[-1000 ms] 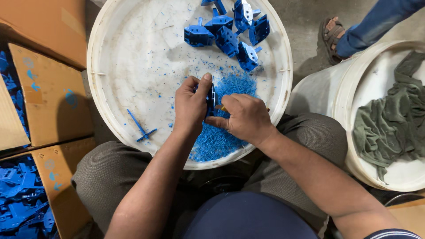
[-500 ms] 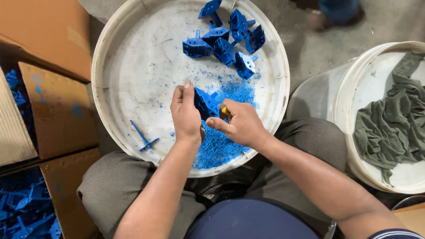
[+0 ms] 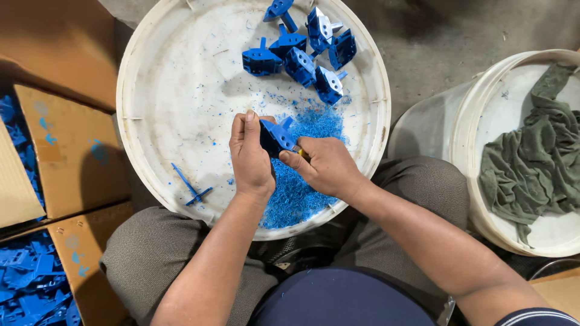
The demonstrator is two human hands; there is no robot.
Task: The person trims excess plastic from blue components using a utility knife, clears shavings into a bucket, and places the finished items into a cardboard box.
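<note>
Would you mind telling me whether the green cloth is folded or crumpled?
Crumpled: the green cloth lies bunched in loose wrinkles inside the white bucket.

Both forearms reach forward from the lap, bare to above the wrist, converging at centre. Left hand [image 3: 251, 156]: back facing up, fingers curled closed in a grip, thumb alongside. Right hand [image 3: 323, 166]: knuckles up, fingers pinched shut, index tip pointing toward the left hand, nearly touching it.
</note>
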